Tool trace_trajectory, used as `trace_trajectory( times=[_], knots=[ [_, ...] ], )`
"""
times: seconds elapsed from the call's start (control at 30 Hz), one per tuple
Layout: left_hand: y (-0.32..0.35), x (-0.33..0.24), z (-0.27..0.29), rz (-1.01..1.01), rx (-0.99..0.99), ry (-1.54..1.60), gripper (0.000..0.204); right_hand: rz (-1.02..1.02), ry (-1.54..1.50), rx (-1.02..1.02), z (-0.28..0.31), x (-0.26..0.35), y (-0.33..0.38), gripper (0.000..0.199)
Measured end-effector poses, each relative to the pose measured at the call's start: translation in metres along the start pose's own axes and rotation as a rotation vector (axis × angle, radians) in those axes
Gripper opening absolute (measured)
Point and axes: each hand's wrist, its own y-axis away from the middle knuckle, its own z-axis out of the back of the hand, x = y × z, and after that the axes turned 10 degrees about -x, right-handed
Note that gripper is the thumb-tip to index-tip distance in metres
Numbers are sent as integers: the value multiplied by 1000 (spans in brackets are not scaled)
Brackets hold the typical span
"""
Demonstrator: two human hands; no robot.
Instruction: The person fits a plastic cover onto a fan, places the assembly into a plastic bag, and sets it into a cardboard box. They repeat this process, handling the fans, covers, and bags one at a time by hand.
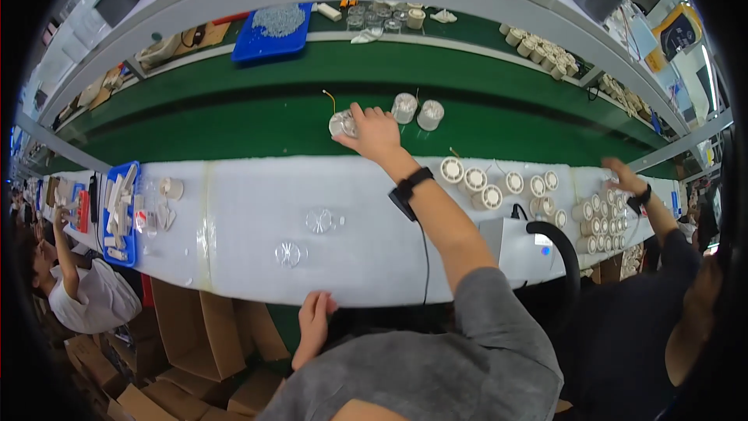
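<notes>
Parts [117, 206] crowd a blue tray [130, 249], two clear pieces [287, 254] lie on the white table [249, 210], my left hand [312, 321] sits half-open and seemingly empty at the near edge, and a clear cylinder [338, 124] at the green strip [257, 121] is gripped by my curled right hand [374, 132], left of two similar cylinders [404, 108].

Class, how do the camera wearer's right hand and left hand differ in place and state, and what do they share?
The right hand is over the green surface; the left hand is by the near edge of the white table. The right hand grips a clear-and-white part, while nothing shows in the left hand. Both are bare.
</notes>
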Motion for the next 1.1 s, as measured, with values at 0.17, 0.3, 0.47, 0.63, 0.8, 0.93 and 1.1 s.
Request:
trace_trajectory(
  times=[0.17, 0.3, 0.47, 0.63, 0.8, 0.93, 1.1],
  knots=[
    [20, 10, 22, 143, -225, 136, 22, -120, 284, 284, -55, -28, -29, 67],
    [21, 16, 23, 173, -259, 129, 21, -23, 196, -132, -60, -38, -20, 65],
    [-2, -1, 18, 24, -164, 119, 23, -161, -74, -14, 37, -43, 5, 61],
    [-16, -22, 6, 3, 3, 181, 23, -296, 487, 126, 94, -77, 83, 45],
    [-6, -24, 9, -55, 151, 172, 23, -390, 389, 260, 110, -74, 107, 46],
    [-3, -22, 15, 7, 196, 231, 25, -792, -477, 13, 134, -27, 97, 38],
    [-15, -49, -2, 530, 455, 754, 36, -1206, -1836, 123, 141, 112, 144, 37]
  ],
)
